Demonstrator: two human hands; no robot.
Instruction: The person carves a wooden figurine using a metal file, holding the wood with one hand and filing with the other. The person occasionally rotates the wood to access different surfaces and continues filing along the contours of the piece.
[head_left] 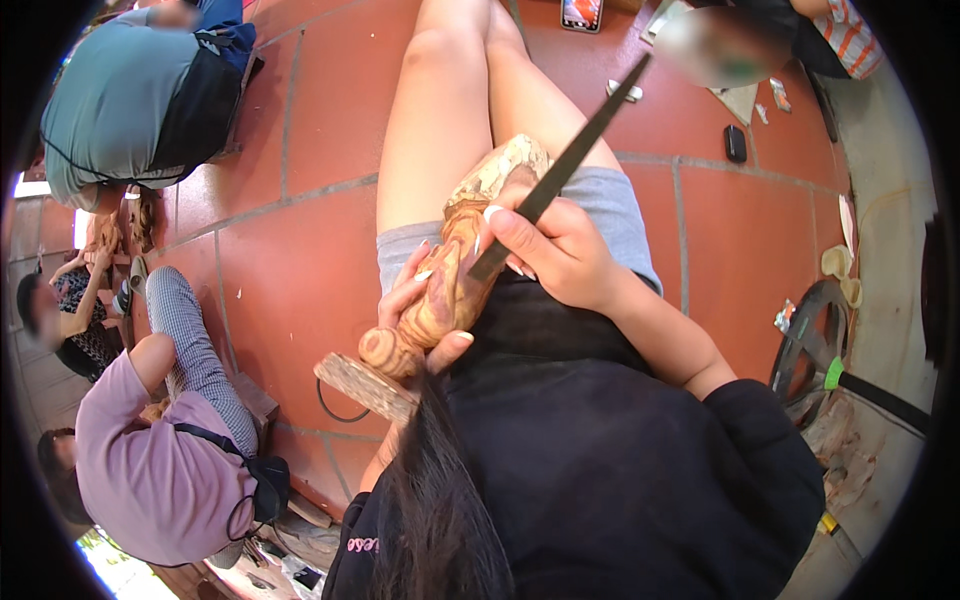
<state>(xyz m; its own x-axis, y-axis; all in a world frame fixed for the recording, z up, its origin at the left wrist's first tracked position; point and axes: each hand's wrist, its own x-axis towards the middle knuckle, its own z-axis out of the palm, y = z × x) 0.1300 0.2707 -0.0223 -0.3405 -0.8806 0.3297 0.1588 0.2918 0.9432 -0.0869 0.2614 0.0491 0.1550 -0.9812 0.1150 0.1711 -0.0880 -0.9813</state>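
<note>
A carved wooden figure [446,290] with swirling brown grain lies tilted across my lap. It has a rough, bark-like base [366,388] at its near left end and pale rough wood at its far end. My left hand [402,298] is wrapped around the figure's lower part, with fingers on one side and the thumb on the other. Pinched in my right hand [562,248] is a long dark flat file [592,136], slanting from upper right to lower left. The file's lower end lies over the figure's side; whether it touches the wood is hard to tell.
Red floor tiles [300,300] surround my legs. Co-workers sit at the left, one in a teal shirt [125,105], another in a lilac shirt [160,470]. A phone [581,12] and a small black case [735,143] lie ahead. A black wheel-like frame [806,345] stands by the right wall.
</note>
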